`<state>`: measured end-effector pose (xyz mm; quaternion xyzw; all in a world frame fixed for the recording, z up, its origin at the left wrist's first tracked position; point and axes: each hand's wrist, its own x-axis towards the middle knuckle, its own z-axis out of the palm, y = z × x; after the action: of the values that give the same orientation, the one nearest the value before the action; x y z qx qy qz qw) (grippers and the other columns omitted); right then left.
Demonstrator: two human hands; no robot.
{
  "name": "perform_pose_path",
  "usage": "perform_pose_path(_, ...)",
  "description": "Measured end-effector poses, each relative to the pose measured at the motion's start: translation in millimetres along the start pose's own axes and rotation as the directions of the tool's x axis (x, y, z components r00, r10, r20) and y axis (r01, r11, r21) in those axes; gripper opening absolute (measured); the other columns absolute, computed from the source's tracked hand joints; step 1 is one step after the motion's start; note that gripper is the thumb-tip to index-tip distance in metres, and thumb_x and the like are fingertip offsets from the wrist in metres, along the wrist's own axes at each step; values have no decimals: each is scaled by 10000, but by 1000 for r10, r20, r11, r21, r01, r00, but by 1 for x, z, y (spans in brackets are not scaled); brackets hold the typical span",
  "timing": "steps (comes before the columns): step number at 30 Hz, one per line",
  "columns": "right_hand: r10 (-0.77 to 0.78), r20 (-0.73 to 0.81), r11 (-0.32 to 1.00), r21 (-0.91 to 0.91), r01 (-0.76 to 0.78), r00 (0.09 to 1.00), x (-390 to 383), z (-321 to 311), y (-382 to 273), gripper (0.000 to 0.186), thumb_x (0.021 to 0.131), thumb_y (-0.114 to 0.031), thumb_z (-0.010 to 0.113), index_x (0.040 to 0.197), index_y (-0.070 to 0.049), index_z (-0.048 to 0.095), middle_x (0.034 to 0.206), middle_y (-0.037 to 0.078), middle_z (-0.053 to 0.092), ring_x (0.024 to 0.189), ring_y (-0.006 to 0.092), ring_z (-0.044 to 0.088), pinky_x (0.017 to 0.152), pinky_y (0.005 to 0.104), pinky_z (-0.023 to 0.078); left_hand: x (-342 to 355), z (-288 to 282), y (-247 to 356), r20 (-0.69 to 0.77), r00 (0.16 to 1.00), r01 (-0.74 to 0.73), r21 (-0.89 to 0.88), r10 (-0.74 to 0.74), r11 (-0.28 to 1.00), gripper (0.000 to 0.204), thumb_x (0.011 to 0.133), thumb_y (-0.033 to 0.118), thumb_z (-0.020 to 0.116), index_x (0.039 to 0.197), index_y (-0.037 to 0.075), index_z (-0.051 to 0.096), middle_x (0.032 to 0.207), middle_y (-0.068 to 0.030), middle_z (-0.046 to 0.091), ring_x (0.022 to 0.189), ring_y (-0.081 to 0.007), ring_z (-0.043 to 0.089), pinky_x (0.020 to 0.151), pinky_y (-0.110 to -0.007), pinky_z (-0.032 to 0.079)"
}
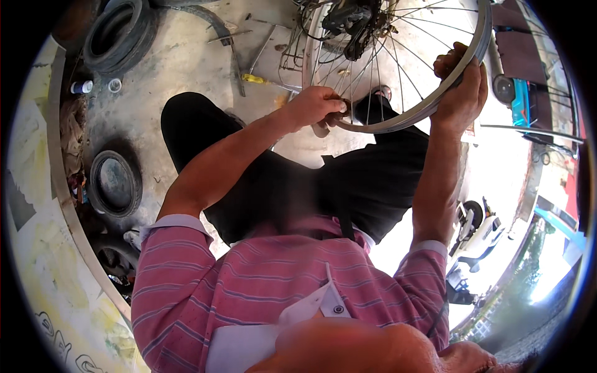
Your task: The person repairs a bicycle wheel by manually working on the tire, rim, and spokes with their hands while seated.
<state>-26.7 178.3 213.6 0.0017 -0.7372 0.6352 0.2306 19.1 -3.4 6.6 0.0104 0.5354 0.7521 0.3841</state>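
Observation:
A bare bicycle wheel with a silver rim and thin spokes stands tilted in front of me, above my black-trousered legs. My right hand is closed round the rim on the wheel's right side, fingers curled over its inner edge. Down at the lower left of the rim, my left hand is closed in a pinch against it. A small tan flap shows just below those fingers; what it is I cannot make out. The wheel's hub sits by a dark gear mechanism at the top of the view.
A yellow-handled screwdriver and thin metal tools lie on the concrete floor left of the wheel. Stacked tyres and a single tyre rest farther left, near a low wall edge. A white scooter stands at the right.

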Motion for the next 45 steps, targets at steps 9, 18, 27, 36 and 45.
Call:
perform_pose_path(9,-8,1,1000,3,8,1000,-3,0,0,347,1015,-233,473,1054,52,668,745,67,665,668,133,593,671,275,495,-4,2,4,4,996,-94,47,94,994,262,1020,155,608,1202,-32,586,852,-54,691,590,-102,596,553,-261,492)
perform_pose_path(18,-18,17,1000,-10,18,1000,-3,-4,0,336,1015,-227,481,1058,49,668,748,65,668,675,134,600,684,277,496,4,1,-1,32,993,-110,-16,110,994,221,999,166,642,1140,-1,668,837,-44,680,615,-110,603,569,-269,509)
perform_pose_path(27,-20,26,1000,10,19,999,-2,-5,3,347,1016,-231,477,1074,59,657,761,67,660,685,146,604,708,287,513,13,2,-2,78,996,-26,-102,34,994,221,1016,208,624,1070,0,675,793,-46,667,584,-120,599,560,-267,483)
perform_pose_path(36,-19,30,1000,24,19,999,-1,-6,4,345,1021,-222,462,1067,56,662,745,71,666,683,140,603,694,288,500,16,6,-2,76,995,-60,-125,70,990,216,1024,189,610,1084,-3,688,805,-44,669,612,-113,602,549,-266,465)
perform_pose_path(45,-15,31,1000,1,15,999,1,-9,6,356,1027,-242,462,1081,38,674,764,64,684,690,135,615,707,284,507,11,13,-3,-48,993,-113,-55,110,992,182,1008,166,627,1104,11,634,909,-61,703,652,-99,607,559,-253,466)
